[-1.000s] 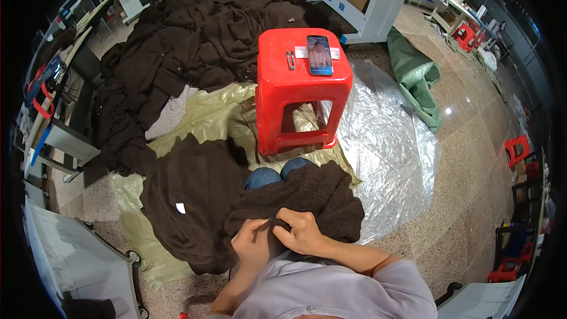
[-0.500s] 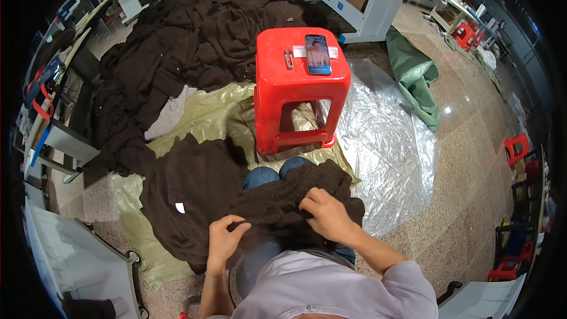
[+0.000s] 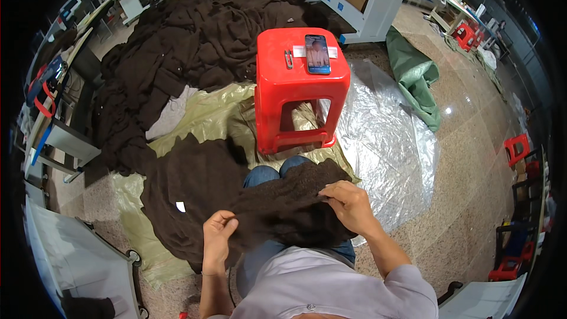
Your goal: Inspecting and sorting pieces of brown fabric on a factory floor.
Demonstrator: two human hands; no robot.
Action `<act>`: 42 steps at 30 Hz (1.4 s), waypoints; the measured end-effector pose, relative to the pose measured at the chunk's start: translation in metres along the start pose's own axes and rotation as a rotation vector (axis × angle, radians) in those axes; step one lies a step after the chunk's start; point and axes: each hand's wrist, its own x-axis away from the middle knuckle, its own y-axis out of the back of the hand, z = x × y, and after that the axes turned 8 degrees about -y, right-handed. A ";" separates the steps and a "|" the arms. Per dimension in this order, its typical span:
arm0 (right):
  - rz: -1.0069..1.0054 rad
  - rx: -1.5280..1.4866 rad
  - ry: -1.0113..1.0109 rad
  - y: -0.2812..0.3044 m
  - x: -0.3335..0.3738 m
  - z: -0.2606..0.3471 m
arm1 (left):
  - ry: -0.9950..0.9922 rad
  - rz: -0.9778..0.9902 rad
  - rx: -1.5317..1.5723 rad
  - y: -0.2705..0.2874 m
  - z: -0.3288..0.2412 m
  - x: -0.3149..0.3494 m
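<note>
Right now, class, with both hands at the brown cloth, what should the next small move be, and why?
Probably ease the right hand slightly away from the left hand to smooth the brown cloth: the right pinches it, the left is at its other side, grip unclear, and the stretch between looks rumpled.

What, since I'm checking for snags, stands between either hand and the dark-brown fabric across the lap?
Nothing visible: the left hand and right hand both pinch the dark-brown fabric, which spans between them. The red plastic stool stands beyond the knees, clear of both.
</note>
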 end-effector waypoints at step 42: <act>0.203 -0.424 0.237 -0.067 -0.010 0.055 | -0.064 -0.029 0.368 -0.098 -0.007 0.002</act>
